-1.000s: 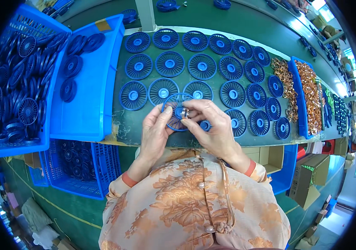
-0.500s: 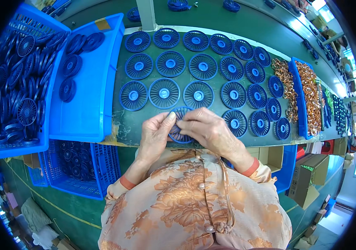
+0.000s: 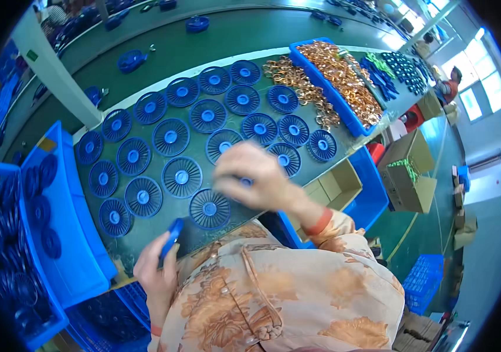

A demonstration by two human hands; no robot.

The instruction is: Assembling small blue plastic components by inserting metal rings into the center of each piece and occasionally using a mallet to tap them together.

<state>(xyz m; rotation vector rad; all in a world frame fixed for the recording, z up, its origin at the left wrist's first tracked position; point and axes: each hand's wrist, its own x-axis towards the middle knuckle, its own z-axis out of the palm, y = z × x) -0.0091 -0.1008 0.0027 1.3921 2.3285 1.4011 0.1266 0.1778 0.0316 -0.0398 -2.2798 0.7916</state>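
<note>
Has drawn the left hand (image 3: pixel 156 271) and right hand (image 3: pixel 256 176) apart since half a second ago, from close together before the body, and has turned toward the ring tray (image 3: pixel 350 123). Now pinches a spoked blue disc (image 3: pixel 172 239) between thumb and fingers of the left hand, tipped nearly edge-on by the near rim of the green table (image 3: pixel 142 232), well to the left of the ring tray and closer to the body. Reaches with the right hand over the table, between the ring tray and the spoked blue disc; cannot tell, through blur, whether gripping anything. Has flat discs (image 3: pixel 170 137) laid in rows left of the ring tray, some partly hidden by the right hand. Against the ring tray's left side, has loose copper-coloured rings (image 3: pixel 288 75) heaped, with more filling the ring tray itself. Farther left of the ring tray, past the rows, has a shallow blue bin (image 3: pixel 80 264) holding a few discs, then a deep blue basket (image 3: pixel 51 330) crowded with them. Has a cardboard carton (image 3: pixel 400 190) to the ring tray's right, lower down.
</note>
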